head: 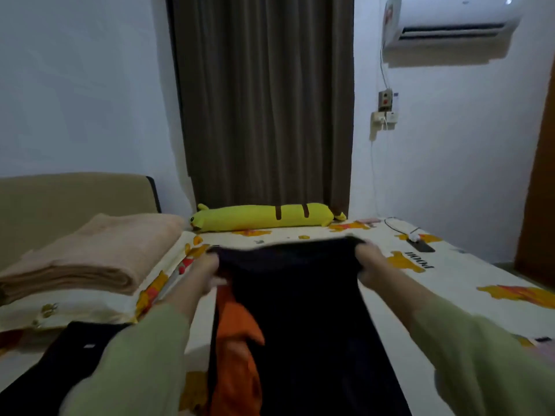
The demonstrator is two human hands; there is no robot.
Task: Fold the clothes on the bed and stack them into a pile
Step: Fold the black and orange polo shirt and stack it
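Observation:
A dark navy garment (303, 310) stretches away from me over the bed (468, 277). My left hand (207, 270) grips its far left corner and my right hand (371, 261) grips its far right corner, both fists closed on the cloth and held just above the sheet. An orange garment (237, 349) lies crumpled under the navy one on its left side. Another black garment (69, 355) lies at the lower left, partly behind my left sleeve.
A folded beige blanket (99, 253) sits on a pillow at the left. A long yellow plush toy (264, 216) lies along the far edge by the brown curtain. A phone (420, 245) with a cable rests on the sheet at the right.

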